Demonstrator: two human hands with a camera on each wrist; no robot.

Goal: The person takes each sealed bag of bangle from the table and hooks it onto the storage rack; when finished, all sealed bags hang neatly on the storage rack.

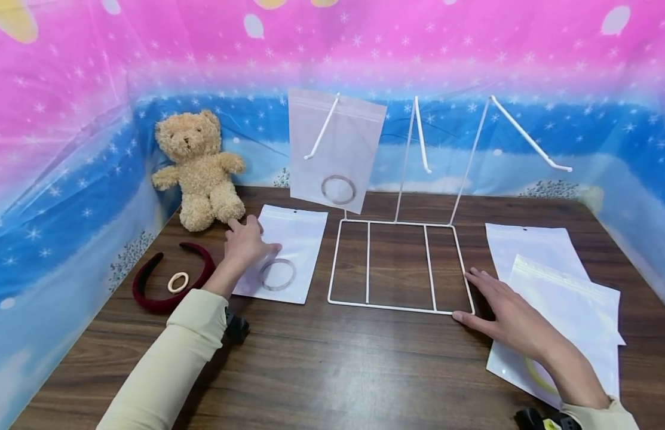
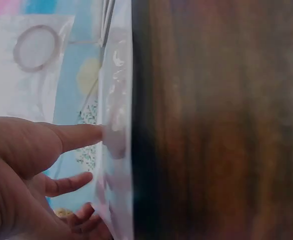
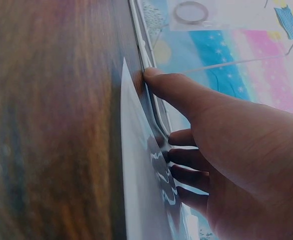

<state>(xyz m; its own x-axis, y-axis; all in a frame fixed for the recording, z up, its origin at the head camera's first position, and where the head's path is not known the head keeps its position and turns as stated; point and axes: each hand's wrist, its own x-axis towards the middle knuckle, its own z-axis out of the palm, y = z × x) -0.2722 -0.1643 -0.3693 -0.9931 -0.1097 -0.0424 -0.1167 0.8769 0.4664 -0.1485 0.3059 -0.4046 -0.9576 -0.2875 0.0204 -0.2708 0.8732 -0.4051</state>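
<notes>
My left hand (image 1: 246, 243) is spread over the left side of a white zip bag (image 1: 308, 251) lying on the table, thumb reaching across its face. A thin greyish ring, like a bangle (image 1: 295, 276), shows through the bag's lower part. In the left wrist view the thumb meets the bag's glossy surface. My right hand (image 1: 506, 307) rests at the front right corner of a white wire display rack (image 1: 391, 306), its thumb at the corner and its straight fingers along the side. Another bag (image 1: 359, 128), also with a ring inside, hangs on the rack's left hook.
Two white bags (image 1: 566, 298) overlap at the right, with a yellow curved item (image 1: 538, 377) in the front one. A dark red headband (image 1: 205, 263) lies at the left around a small pale ring (image 1: 171, 283). Behind it sits a teddy bear (image 1: 195, 167).
</notes>
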